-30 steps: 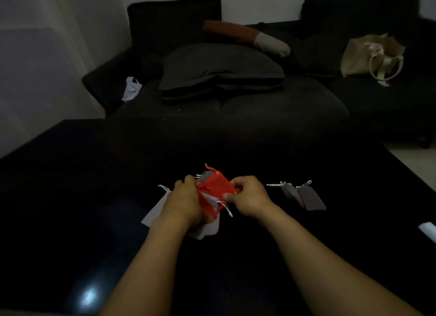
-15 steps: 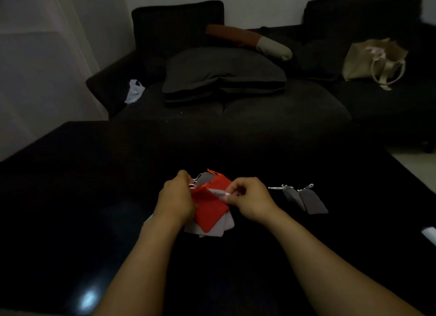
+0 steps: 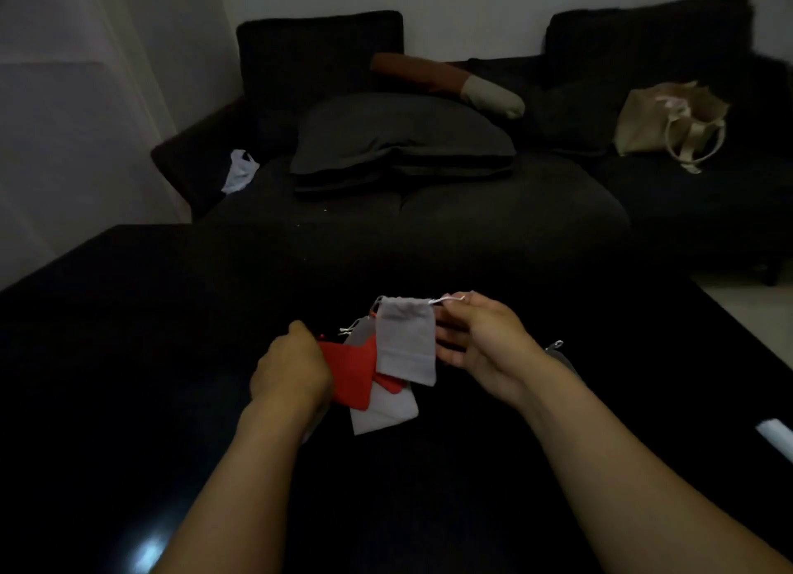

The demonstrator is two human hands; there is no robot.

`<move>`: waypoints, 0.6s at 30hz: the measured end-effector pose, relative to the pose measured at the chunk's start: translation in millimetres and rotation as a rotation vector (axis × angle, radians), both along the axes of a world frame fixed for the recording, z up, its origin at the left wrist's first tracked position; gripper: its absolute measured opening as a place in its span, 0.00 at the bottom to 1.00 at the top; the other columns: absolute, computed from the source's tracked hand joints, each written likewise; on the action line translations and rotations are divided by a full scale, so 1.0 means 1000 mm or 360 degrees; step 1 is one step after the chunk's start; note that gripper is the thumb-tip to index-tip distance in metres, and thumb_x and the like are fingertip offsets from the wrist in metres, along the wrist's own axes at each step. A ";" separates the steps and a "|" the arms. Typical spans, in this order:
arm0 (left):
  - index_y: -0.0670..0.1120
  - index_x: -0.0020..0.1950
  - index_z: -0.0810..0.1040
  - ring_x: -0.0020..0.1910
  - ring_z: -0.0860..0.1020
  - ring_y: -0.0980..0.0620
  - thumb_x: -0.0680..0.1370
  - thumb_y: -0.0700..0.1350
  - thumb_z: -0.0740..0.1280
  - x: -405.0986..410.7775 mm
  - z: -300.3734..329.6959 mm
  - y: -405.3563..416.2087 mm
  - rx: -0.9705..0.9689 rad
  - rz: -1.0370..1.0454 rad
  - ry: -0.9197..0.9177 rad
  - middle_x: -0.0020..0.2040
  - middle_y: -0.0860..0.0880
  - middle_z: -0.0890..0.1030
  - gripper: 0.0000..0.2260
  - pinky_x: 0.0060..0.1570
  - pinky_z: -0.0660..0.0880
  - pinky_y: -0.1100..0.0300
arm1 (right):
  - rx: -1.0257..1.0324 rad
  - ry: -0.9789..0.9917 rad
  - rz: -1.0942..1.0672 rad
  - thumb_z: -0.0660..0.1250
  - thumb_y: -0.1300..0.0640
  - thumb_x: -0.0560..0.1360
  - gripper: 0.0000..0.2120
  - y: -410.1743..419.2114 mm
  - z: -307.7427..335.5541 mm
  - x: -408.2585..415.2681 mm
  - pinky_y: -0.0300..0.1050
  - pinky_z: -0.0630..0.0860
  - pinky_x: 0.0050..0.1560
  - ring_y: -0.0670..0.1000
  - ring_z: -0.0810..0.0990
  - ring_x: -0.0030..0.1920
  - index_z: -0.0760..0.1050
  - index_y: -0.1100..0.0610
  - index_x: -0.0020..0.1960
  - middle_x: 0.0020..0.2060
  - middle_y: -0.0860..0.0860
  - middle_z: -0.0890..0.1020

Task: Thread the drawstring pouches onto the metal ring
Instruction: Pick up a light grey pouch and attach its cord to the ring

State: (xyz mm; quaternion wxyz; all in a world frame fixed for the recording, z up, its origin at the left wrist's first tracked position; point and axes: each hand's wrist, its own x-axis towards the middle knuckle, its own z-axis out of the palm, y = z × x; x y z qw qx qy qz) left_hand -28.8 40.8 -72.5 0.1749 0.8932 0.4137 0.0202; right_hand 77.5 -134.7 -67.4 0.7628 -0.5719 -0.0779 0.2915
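Note:
A grey drawstring pouch [image 3: 406, 342] hangs upright between my hands. My right hand [image 3: 476, 342] pinches its white drawstring [image 3: 448, 300] at the pouch's top right corner. My left hand [image 3: 292, 365] grips a bunch of pouches, with a red pouch [image 3: 349, 372] and another grey pouch [image 3: 384, 410] fanning out below it. The metal ring is hidden inside my left hand's grip. The tip of another pouch string [image 3: 554, 345] peeks out behind my right wrist.
A glossy black table [image 3: 128, 359] lies under my hands. A dark sofa [image 3: 429, 213] with a grey pillow [image 3: 399, 140] stands beyond it. A beige tote bag [image 3: 669, 123] sits on the sofa's right. A white object [image 3: 776, 438] lies at the table's right edge.
My right hand has pulled one grey pouch up and to the right by its drawstring. The red pouch has dropped lower beside my left hand, which stays on the bunch.

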 end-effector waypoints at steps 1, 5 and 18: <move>0.44 0.65 0.68 0.62 0.72 0.37 0.75 0.42 0.67 -0.001 0.004 -0.003 0.0084 0.0019 -0.0040 0.64 0.40 0.72 0.19 0.56 0.72 0.47 | 0.0023 -0.0018 -0.0008 0.62 0.61 0.80 0.05 -0.005 0.005 0.002 0.51 0.82 0.48 0.53 0.85 0.47 0.75 0.55 0.47 0.44 0.54 0.85; 0.46 0.58 0.78 0.57 0.79 0.46 0.79 0.58 0.63 0.010 0.030 -0.031 -0.0431 -0.0085 -0.1028 0.57 0.44 0.81 0.18 0.53 0.76 0.55 | 0.0182 -0.0004 -0.0052 0.62 0.60 0.79 0.05 -0.032 0.026 0.008 0.57 0.81 0.53 0.58 0.84 0.54 0.76 0.57 0.52 0.50 0.59 0.84; 0.45 0.49 0.84 0.49 0.84 0.44 0.80 0.49 0.66 0.051 0.043 -0.125 -0.1613 -0.0208 -0.1523 0.45 0.45 0.86 0.10 0.51 0.82 0.47 | 0.0349 0.0108 -0.0281 0.67 0.60 0.76 0.10 -0.081 0.049 0.014 0.48 0.82 0.43 0.52 0.85 0.43 0.80 0.57 0.56 0.41 0.55 0.85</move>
